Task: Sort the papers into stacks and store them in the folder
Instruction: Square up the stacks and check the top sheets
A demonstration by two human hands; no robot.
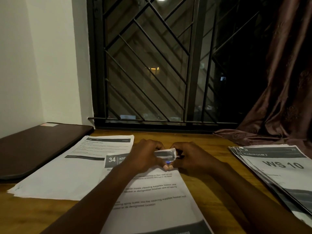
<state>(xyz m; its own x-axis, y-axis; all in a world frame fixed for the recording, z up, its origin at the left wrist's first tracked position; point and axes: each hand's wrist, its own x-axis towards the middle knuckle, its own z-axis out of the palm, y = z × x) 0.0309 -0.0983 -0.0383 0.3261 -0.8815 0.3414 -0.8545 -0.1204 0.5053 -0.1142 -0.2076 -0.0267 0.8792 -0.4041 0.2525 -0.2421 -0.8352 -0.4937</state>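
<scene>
the head view looks down on a wooden worktop set against a dark window with a diagonal metal grille. both forearms reach forward and meet near the middle of the worktop. the left hand and the right hand face each other with fingers curled inward, and the thumb tips nearly touch at the near side. between them they pinch a small pale piece with a dark band across it, raised just above the far end of the centre sheet. it looks like that sheet's own top edge folded up, though i cannot tell for certain. a faint bluish glint shows just under the piece, too small to identify. the centre sheet carries a grey header with the number 34 and lies slanted, overlapping the near right corner of the left stack of printed pages. well apart on the right lies a fanned right stack whose top page reads ws 10. the dark folder lies closed and flat at the far left, beside the white wall and touching the left stack's edge. a brown curtain hangs at the right, its hem pooled on the worktop behind the right stack.
</scene>
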